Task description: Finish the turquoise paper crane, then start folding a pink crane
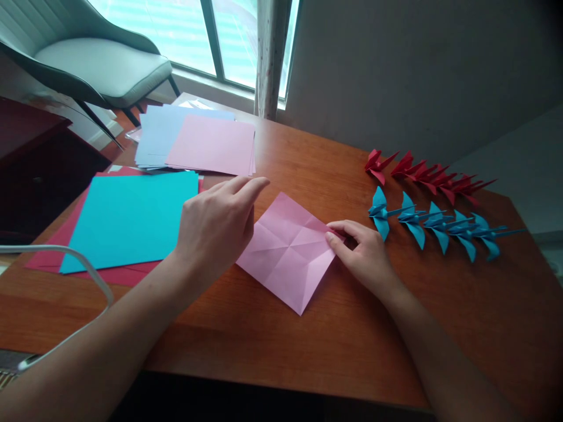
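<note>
A square pink sheet of origami paper (281,264) lies on the table, turned like a diamond, with fold creases crossing at its middle. My right hand (363,252) pinches its right corner between thumb and fingers. Over the left corner of the sheet is my left hand (217,220), its back towards me and the fingers curled in. One fingertip points to the right, and nothing shows in that hand. The left corner of the paper is hidden behind it.
Red paper cranes (426,176) and blue paper cranes (435,225) stand in two rows at the right of the wooden table (281,340). Turquoise paper (132,223) lies on red sheets at left, behind them pink sheets (215,143) on pale blue ones. A white cable (94,272) curves at left.
</note>
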`<state>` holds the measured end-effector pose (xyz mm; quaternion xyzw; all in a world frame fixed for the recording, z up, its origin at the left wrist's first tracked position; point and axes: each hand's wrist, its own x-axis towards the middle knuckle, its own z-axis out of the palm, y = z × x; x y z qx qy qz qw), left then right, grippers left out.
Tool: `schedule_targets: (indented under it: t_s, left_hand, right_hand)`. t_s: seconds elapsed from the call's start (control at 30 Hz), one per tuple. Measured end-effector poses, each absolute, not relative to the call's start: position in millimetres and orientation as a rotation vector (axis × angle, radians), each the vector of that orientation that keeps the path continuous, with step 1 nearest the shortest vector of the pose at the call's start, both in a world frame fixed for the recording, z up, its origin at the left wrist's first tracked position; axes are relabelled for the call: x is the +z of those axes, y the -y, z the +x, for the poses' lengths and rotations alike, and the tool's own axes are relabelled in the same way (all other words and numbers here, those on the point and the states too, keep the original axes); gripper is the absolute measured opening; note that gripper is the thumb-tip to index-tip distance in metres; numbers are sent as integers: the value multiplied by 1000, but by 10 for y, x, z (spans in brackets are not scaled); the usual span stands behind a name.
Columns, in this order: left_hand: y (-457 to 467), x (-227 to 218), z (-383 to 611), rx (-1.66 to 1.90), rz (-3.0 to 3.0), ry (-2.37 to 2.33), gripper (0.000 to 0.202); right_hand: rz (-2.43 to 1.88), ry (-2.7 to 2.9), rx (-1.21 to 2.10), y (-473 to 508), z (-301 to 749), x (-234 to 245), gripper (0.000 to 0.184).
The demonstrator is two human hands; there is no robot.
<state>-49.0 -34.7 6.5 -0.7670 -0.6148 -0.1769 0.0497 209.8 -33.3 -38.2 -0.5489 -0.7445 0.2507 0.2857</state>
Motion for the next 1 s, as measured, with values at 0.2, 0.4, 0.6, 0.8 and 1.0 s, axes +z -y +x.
schedule_targets:
  t_s: [0.2,0.4,0.6,0.8,1.0]
  left_hand:
    - [369,67,-469,-646,-2351,1816,34]
    - [373,76,-468,-654,-2357,1812,33]
    - [357,6,-429,-547,-2548,1700,37]
    - [361,-188,-340,-166,-2625,1664,35]
    - [373,-222,-317,-87,-2587,1659,45]
  right_hand:
    - [-1464,1992,666,329,2101,-380,15]
    - [-1459,1999,647,345,2082,-359,17]
    - [-1449,2010,616,356,2073,-367,18]
    - [-1429,2059,548,365,2076,-380,15]
    - [-1376,2050,445,388,2043,-387,6]
